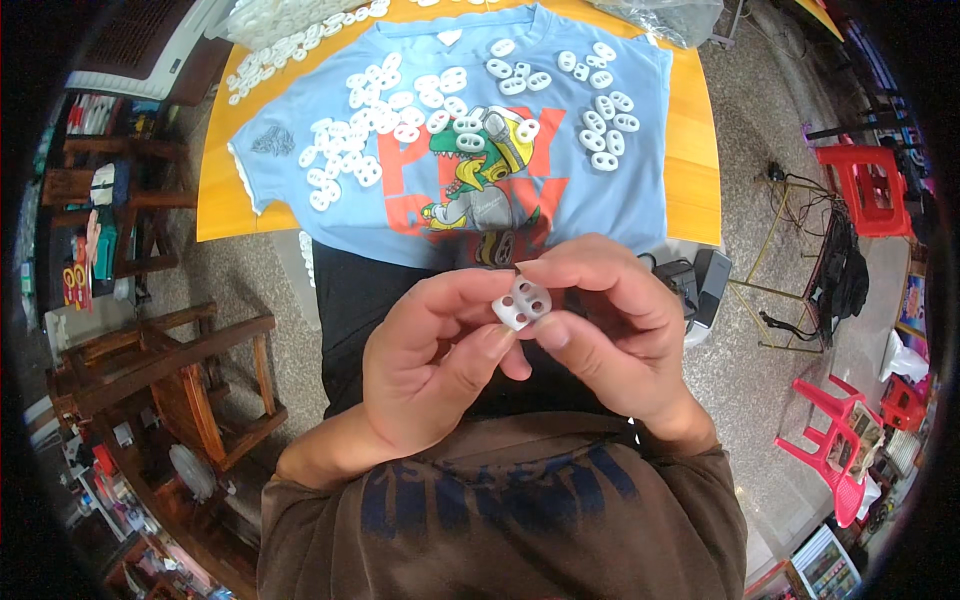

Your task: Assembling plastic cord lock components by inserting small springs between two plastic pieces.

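In front of my chest, my left hand (440, 350) and my right hand (615, 325) meet, both closed in a pinch. Between the left fingertips is a small squarish white plastic cord lock insert (510, 313) with two holes. Thumb and fingers of my right hand grip a rounded white two-hole cord lock shell (545, 298). The two parts touch or overlap at the fingertips; how far they are joined I cannot tell. Beyond the hands, several loose white cord locks (606, 160) lie scattered in groups on a light blue printed T-shirt (600, 215).
The shirt is spread over a yellow table (690, 180). More white pieces (270, 65) are heaped at its far left, with a clear plastic bag (665, 20) at the far right. A wooden chair (200, 390) stands left; red plastic stools (865, 190) and a metal frame (780, 300) stand right.
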Available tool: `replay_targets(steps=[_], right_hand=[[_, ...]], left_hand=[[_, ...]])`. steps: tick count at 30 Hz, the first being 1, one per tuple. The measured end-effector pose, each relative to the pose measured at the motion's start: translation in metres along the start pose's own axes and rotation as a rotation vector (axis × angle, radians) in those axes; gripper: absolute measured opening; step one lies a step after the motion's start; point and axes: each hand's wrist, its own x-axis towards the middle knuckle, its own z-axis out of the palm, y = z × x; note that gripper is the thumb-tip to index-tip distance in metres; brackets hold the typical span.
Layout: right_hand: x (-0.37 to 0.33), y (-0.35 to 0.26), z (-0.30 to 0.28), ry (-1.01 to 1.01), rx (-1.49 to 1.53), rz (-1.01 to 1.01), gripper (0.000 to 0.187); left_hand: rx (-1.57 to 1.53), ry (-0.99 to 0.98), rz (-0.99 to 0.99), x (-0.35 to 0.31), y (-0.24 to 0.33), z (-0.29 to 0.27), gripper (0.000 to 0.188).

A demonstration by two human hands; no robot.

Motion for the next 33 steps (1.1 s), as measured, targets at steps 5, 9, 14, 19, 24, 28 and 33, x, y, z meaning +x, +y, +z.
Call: replay_targets(steps=[5,9,14,19,24,28,33], right_hand=[[0.001,0.003,0.000,-0.042,-0.076,-0.048,0.028],[0.000,0.006,-0.002,-0.055,0.023,-0.004,0.031],[0.003,0.003,-0.006,-0.111,-0.124,-0.079,0.032],[0.003,-0.001,-0.008,-0.175,-0.182,-0.101,0.038],[0.004,-0.001,-0.008,-0.136,-0.194,-0.101,0.033],[0.004,-0.004,-0.010,-0.157,-0.228,-0.111,0.030],[0.002,-0.002,-0.008,-0.095,-0.177,-0.102,0.026]], left_hand=[[-0.068,-0.019,0.016,-0.001,0.000,-0.002,0.042],[-0.188,-0.030,-0.152,0.001,0.004,-0.005,0.043],[-0.278,-0.072,-0.208,-0.002,0.000,-0.007,0.039],[-0.209,-0.039,-0.097,-0.005,0.000,-0.002,0.038],[-0.182,-0.057,-0.083,-0.004,-0.002,-0.003,0.034],[-0.152,-0.019,-0.097,-0.002,0.002,0.000,0.031],[-0.109,0.004,-0.140,-0.002,0.002,-0.001,0.032]])
